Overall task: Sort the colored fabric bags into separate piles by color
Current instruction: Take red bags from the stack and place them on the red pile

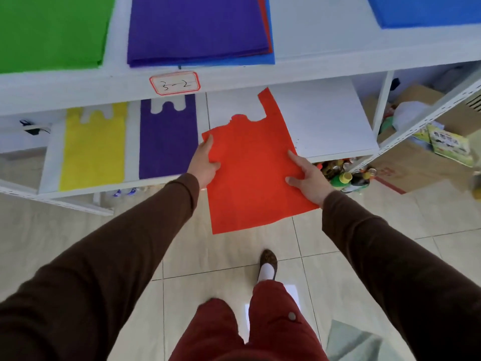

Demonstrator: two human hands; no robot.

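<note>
A red fabric bag (pixel 250 168) is held flat in the air at the front of the lower white shelf (pixel 325 126), its handles pointing toward the shelf. My left hand (pixel 207 162) grips its left edge and my right hand (pixel 305 175) grips its right edge. A yellow bag (pixel 93 149) and a purple bag (pixel 168 142) lie flat side by side on the lower shelf's left part. On the upper shelf lie a green pile (pixel 52 29), a mixed stack (pixel 197 29) with purple on top over red and blue, and a blue pile (pixel 426 10).
A label reading 3-2 (pixel 174 83) is stuck on the upper shelf's front edge. Bottles (pixel 346 178) stand on the floor under the shelf at the right, beside cardboard boxes (pixel 416 162). My foot (pixel 268 264) is on the tiled floor.
</note>
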